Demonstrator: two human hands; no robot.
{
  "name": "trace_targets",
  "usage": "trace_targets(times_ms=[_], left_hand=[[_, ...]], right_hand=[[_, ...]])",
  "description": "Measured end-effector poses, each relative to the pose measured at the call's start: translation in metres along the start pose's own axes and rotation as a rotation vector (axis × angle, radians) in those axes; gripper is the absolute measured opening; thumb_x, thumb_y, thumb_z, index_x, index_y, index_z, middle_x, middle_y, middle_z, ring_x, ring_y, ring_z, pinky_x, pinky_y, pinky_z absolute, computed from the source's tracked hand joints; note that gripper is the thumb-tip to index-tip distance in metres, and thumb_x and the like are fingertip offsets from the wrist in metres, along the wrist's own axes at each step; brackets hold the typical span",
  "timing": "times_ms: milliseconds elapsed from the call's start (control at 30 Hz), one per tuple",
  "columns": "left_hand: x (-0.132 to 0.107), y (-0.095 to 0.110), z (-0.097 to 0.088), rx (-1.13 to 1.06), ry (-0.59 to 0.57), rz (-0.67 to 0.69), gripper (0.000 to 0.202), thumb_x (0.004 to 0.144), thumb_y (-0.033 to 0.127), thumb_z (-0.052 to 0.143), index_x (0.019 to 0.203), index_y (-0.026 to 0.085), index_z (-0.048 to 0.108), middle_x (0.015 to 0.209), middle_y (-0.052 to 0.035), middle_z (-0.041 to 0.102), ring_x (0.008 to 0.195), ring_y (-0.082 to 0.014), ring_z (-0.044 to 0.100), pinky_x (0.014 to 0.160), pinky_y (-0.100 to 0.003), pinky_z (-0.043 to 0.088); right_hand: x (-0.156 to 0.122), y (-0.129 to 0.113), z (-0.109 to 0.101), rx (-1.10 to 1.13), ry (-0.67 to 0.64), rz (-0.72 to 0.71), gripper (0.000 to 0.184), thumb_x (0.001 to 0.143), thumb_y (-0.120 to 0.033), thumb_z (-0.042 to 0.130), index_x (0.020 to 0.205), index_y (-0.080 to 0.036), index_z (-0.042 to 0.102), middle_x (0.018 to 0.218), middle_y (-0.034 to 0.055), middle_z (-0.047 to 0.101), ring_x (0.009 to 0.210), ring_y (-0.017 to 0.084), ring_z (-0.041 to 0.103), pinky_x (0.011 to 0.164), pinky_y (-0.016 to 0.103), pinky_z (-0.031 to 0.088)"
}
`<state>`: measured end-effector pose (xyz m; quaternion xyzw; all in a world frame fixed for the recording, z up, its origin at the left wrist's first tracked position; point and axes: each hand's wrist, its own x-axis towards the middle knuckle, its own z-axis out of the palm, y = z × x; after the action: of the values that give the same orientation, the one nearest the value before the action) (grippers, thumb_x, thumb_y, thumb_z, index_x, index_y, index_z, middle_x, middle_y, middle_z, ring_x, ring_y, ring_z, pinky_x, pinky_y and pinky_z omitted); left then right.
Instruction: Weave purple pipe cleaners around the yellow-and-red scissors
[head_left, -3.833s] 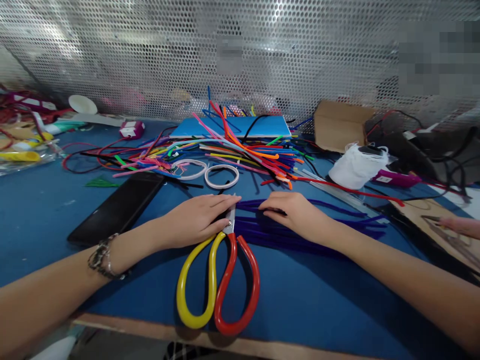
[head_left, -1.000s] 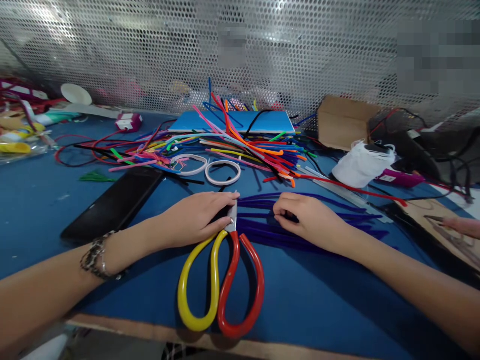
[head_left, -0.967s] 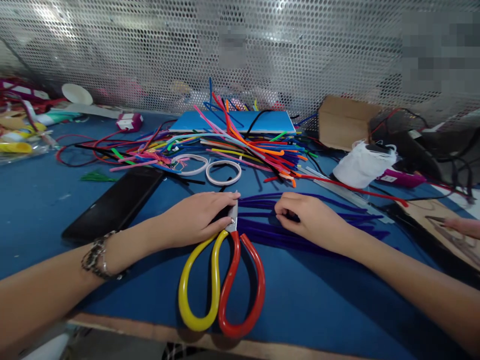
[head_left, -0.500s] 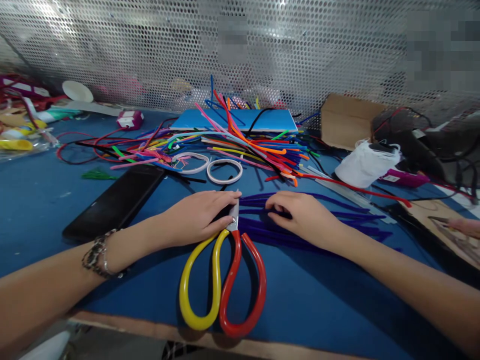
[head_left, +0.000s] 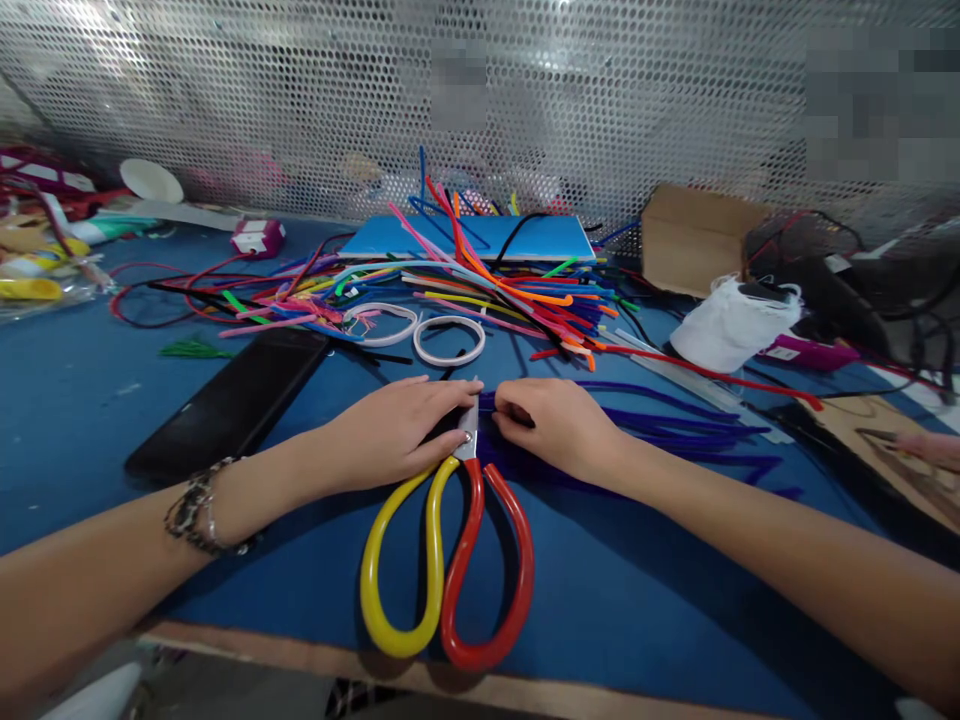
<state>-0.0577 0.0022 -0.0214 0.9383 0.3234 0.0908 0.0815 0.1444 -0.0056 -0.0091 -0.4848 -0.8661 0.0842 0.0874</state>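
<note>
A pair of scissors [head_left: 471,440] with one yellow and one red handle lies on the blue table, blades pointing away from me. My left hand [head_left: 397,430] holds the blades down, its thumb by the pivot and a fingertip near the blade tip. Dark blue pipe cleaners [head_left: 675,430] lie side by side to the right of the blades, their left ends close to the metal. Over those ends, my right hand [head_left: 559,425] is closed in a pinch on the blue pipe cleaners; its fingertips are partly hidden. Two white rings [head_left: 450,342] lie just beyond.
A heap of coloured pipe cleaners [head_left: 480,275] and a blue board [head_left: 555,238] sit at the back. A black phone [head_left: 229,405] lies left. On the right are a white thread spool [head_left: 735,325], cardboard [head_left: 697,240] and another person's hand [head_left: 930,448]. Perforated metal [head_left: 315,110] stands behind.
My right hand has slid left along the blue pipe cleaners, close to the scissor blades. My left hand and the scissors have stayed almost in place.
</note>
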Motion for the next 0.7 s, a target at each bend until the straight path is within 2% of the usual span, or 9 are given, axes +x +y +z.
trace_targets(times_ms=[400, 567, 700], left_hand=[[-0.001, 0.000, 0.000, -0.020, -0.003, -0.003, 0.039, 0.091, 0.037, 0.033, 0.122, 0.014, 0.044, 0.132, -0.0096, 0.048, 0.116, -0.0234, 0.048, 0.098, -0.038, 0.038], [-0.001, 0.001, -0.001, -0.025, -0.008, -0.013, 0.039, 0.091, 0.037, 0.034, 0.121, 0.014, 0.044, 0.132, -0.0091, 0.048, 0.115, -0.0235, 0.049, 0.097, -0.037, 0.039], [0.000, 0.002, -0.002, -0.041, -0.005, -0.013, 0.037, 0.090, 0.037, 0.034, 0.118, 0.015, 0.046, 0.133, -0.0083, 0.048, 0.116, -0.0220, 0.048, 0.097, -0.035, 0.038]], right_hand=[[0.001, 0.002, 0.000, 0.002, 0.002, 0.013, 0.010, 0.074, -0.016, 0.048, 0.064, -0.019, 0.049, 0.058, -0.0021, 0.048, 0.053, 0.010, 0.034, 0.049, 0.023, 0.020], [-0.005, 0.011, -0.005, 0.015, 0.003, -0.034, 0.010, 0.074, -0.013, 0.048, 0.066, -0.018, 0.049, 0.060, -0.0025, 0.048, 0.055, 0.010, 0.037, 0.051, 0.022, 0.024], [-0.012, 0.020, -0.010, -0.020, 0.007, -0.021, 0.010, 0.075, -0.014, 0.049, 0.066, -0.018, 0.050, 0.061, -0.0021, 0.049, 0.055, 0.010, 0.039, 0.053, 0.022, 0.025]])
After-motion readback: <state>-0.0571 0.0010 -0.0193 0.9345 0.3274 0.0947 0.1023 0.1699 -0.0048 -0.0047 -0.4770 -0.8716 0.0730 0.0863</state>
